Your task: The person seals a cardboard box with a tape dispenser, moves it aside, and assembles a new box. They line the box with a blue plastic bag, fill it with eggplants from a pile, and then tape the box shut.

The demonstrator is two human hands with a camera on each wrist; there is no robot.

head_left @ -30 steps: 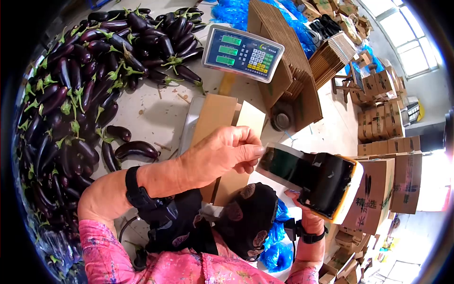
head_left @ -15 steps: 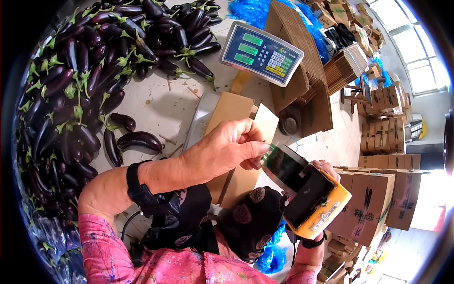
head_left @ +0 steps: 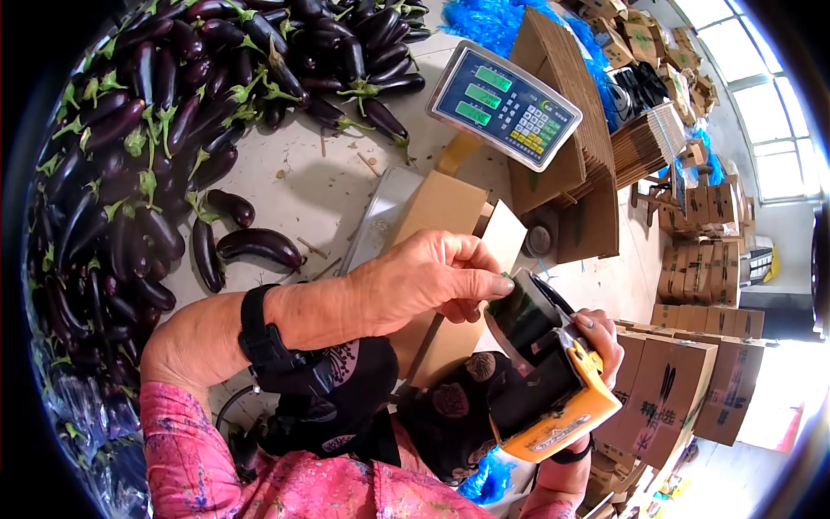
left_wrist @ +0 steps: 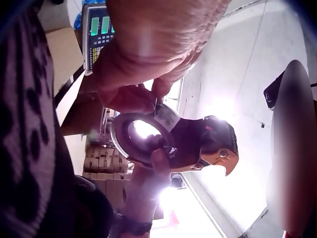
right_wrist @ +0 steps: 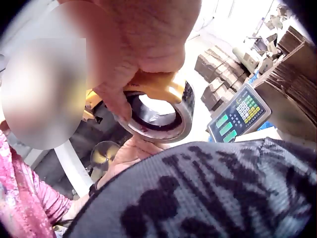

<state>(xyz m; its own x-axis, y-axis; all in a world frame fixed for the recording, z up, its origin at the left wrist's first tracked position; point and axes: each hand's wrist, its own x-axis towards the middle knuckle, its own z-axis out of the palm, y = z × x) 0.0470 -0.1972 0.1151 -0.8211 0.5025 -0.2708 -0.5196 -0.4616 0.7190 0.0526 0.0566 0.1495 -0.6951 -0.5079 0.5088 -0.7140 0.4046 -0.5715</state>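
The left hand [head_left: 424,281] pinches the end of a dark, shiny tape strip [head_left: 521,322] between thumb and forefinger. Below and right of it, the right hand [head_left: 599,344] grips an orange tape dispenser [head_left: 566,422] from its far side. The tape roll [right_wrist: 183,124] shows in the right wrist view, with the right thumb against its rim. A brown carton [head_left: 445,209] stands on the scale's platform [head_left: 380,208], partly hidden beneath the left forearm. In the left wrist view, the pinching fingertips meet at the strip [left_wrist: 167,115].
Many eggplants [head_left: 121,130] are heaped at the left, with a few lying apart. The scale's display [head_left: 506,104] rises behind the carton. Flattened cardboard [head_left: 588,130] leans beyond it, and blue plastic [head_left: 484,26] lies behind. Closed cartons [head_left: 670,389] are stacked at the right.
The dispenser has turned in the right hand, its orange side now facing up, and sits lower. The right fingers have come into sight on it. The left hand keeps its pinch as the view shifts.
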